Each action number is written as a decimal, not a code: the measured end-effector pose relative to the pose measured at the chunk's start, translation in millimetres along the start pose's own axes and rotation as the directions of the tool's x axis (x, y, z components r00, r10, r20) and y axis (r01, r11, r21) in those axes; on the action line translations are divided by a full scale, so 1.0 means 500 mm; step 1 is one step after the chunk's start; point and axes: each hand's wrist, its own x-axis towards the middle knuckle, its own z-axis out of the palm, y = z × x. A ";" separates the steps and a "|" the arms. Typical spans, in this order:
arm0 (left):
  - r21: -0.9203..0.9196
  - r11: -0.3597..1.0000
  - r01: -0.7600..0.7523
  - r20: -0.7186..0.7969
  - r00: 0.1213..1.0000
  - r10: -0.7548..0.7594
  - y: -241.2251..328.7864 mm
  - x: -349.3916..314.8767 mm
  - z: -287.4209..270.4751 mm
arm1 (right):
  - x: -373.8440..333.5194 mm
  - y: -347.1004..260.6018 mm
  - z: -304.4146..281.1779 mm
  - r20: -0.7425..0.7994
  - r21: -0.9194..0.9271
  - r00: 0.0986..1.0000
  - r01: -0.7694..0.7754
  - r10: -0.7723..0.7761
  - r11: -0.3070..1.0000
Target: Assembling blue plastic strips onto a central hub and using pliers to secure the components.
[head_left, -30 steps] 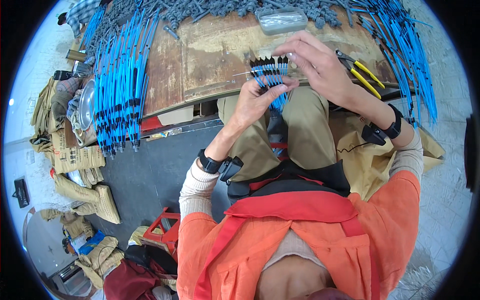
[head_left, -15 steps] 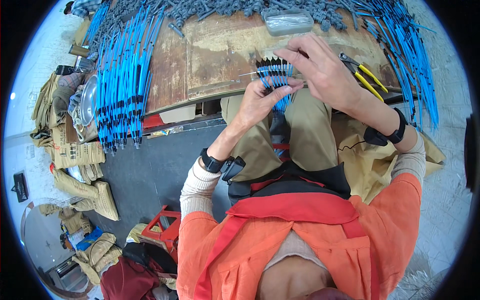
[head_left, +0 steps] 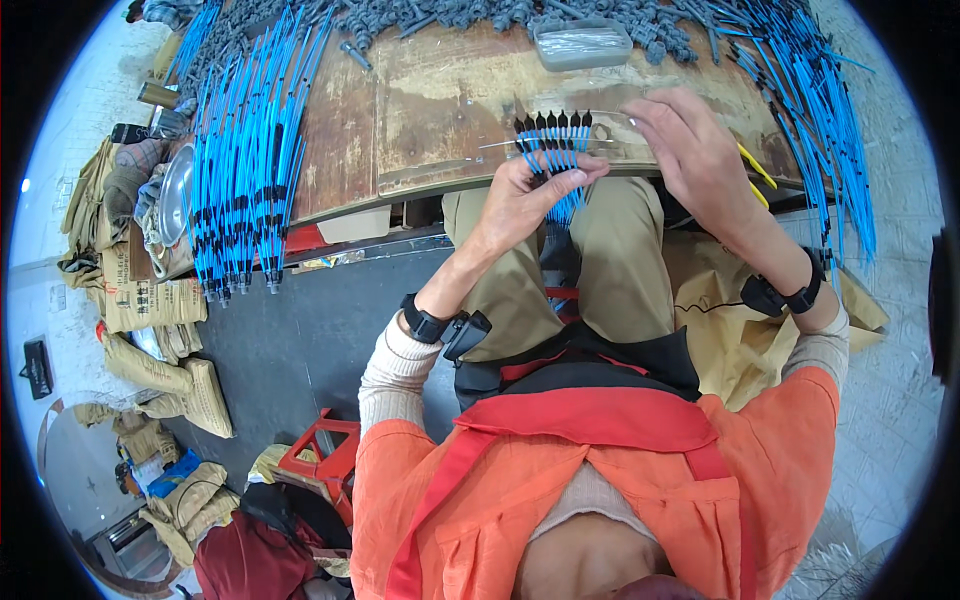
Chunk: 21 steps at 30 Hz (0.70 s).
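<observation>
Head view: blue tubes (head_left: 552,134) fanned in the left hand (head_left: 525,195), one o'clock.
Its thumb and fingers clamp the row, apparently the holding step; working on calls for a level grip. A thin rod (head_left: 498,145) crosses it, through or over unclear. The right hand (head_left: 700,150), two o'clock, curls loosely, contents indiscernible, partly hiding yellow-handled pliers (head_left: 757,168).

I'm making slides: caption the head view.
Left hand holds black-tipped blue tubes crossed by a thin rod; right hand nearby.
</observation>
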 end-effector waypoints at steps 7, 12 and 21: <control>0.025 1.000 0.015 0.007 1.000 -0.015 0.004 0.000 0.001 | 0.023 -0.008 -0.032 0.018 -0.172 0.980 0.199 -0.199 0.965; 0.041 0.999 -0.012 0.019 1.000 0.011 -0.002 0.001 0.004 | 0.019 0.001 -0.015 0.004 -0.021 0.995 0.095 -0.095 0.995; 0.048 0.999 -0.003 0.045 0.999 0.001 0.005 0.001 0.003 | 0.027 0.018 0.000 -0.040 0.113 0.999 0.028 -0.024 0.993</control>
